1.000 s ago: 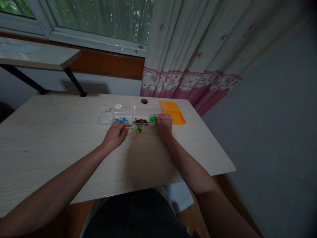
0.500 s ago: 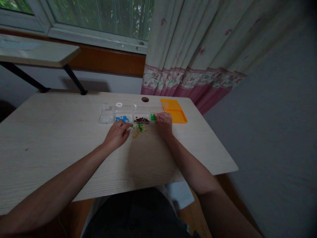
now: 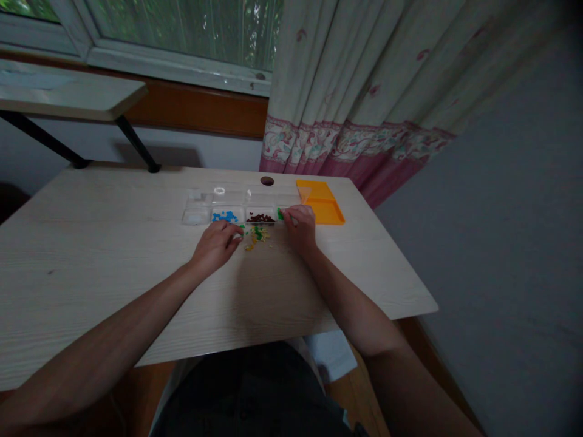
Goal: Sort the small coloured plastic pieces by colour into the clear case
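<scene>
A clear compartment box (image 3: 200, 207) lies on the far middle of the pale wooden table (image 3: 113, 267). Its near cells hold blue beads (image 3: 225, 216), brown beads (image 3: 260, 217) and green beads (image 3: 279, 213). A small loose heap of yellow and green beads (image 3: 255, 236) lies on the table just in front of the box. My left hand (image 3: 217, 243) rests left of the heap, fingers curled in a pinch at its edge. My right hand (image 3: 300, 227) sits right of the heap, fingertips pinched by the green cell. What either pinch holds is too small to see.
An orange tray-like lid (image 3: 321, 202) lies right of the box. A cable hole (image 3: 266, 181) is in the table's far edge. A second table (image 3: 68, 97) stands at the back left, a flowered curtain (image 3: 359, 103) behind, and the right table edge is close.
My left hand has crept a little right toward the loose heap. My right hand has stayed by the green cell. The view has shifted slightly.
</scene>
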Available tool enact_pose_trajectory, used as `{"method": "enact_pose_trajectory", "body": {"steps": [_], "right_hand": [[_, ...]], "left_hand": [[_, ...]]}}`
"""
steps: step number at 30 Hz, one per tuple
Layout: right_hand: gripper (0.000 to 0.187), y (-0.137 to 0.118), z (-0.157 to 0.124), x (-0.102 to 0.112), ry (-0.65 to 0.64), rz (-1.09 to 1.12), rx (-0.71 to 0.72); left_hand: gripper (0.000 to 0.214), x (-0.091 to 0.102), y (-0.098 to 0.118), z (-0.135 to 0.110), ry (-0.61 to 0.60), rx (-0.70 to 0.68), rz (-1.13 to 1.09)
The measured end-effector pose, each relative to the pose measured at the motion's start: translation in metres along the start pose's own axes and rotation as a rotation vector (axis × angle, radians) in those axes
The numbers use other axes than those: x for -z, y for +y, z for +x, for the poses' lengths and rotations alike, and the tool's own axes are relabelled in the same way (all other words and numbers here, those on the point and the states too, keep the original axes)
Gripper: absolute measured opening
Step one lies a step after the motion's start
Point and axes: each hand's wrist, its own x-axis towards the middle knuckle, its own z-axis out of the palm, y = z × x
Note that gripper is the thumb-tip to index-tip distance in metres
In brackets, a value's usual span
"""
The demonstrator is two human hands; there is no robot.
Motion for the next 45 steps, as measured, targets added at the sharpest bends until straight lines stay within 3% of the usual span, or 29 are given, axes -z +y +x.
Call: {"method": "enact_pose_trajectory", "body": {"steps": [12,16,22,29,37,45], "right_hand": [[0.031,-0.005,0.0,0.002,0.02,0.008,0.055],[0.03,-0.011,0.0,0.005,-0.029,-0.008,0.089],[0.019,-0.037,-0.01,0.006,-0.107,0.043,0.302],[0.022,-0.063,-0.022,0.006,-0.192,0.098,0.523],[0.018,-0.066,-0.024,0.006,-0.253,0.076,0.513],[0.015,-0.069,-0.024,0.007,-0.195,0.116,0.54]], "left_hand": [[0.021,0.001,0.002,0.001,-0.063,0.006,0.063],[0.024,0.0,0.001,0.0,-0.062,0.013,0.056],[0.027,-0.002,0.004,0.002,0.021,0.043,-0.241],[0.037,-0.005,0.013,0.002,0.038,0.217,-0.578],[0.042,0.0,0.02,0.001,0.078,0.231,-0.599],[0.041,0.004,0.026,0.0,0.09,0.177,-0.551]]}}
